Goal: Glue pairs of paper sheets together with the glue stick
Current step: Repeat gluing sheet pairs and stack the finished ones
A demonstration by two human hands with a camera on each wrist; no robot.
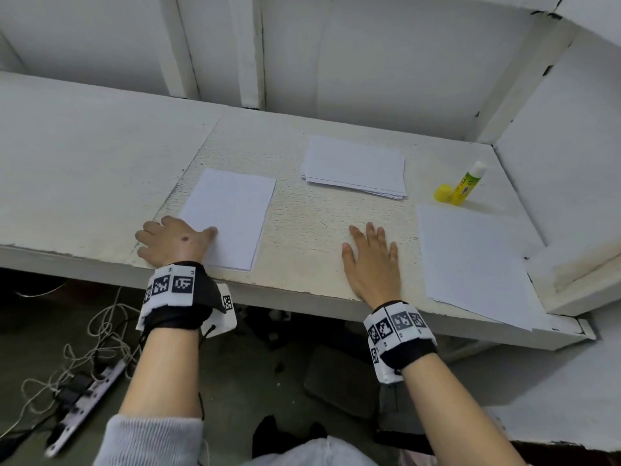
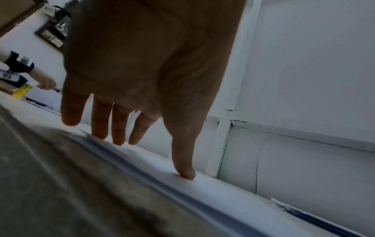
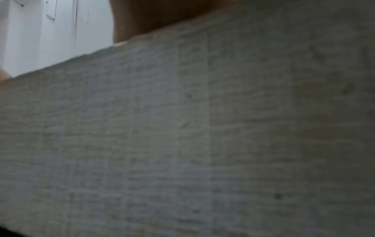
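Two single white paper sheets, left (image 1: 232, 213) and right (image 1: 470, 264); one white paper stack (image 1: 354, 168); one uncapped yellow glue stick (image 1: 467, 185), upright far right, with yellow cap (image 1: 442, 192) beside. Left hand (image 1: 171, 242), relaxed, thumb on left sheet. Right hand (image 1: 373, 264) flat on white table (image 1: 302, 223), holding nothing.

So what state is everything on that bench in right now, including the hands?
Glue stick: uncapped, standing tilted.
Yellow cap: off, beside the stick.
Paper stack: loosely piled, untouched.
Left sheet: flat, thumb on its near-left part.
Right sheet: flat, near corner overhanging the edge.
Left hand: open, resting on the bench.
Right hand: open, flat on the bench, holding nothing.
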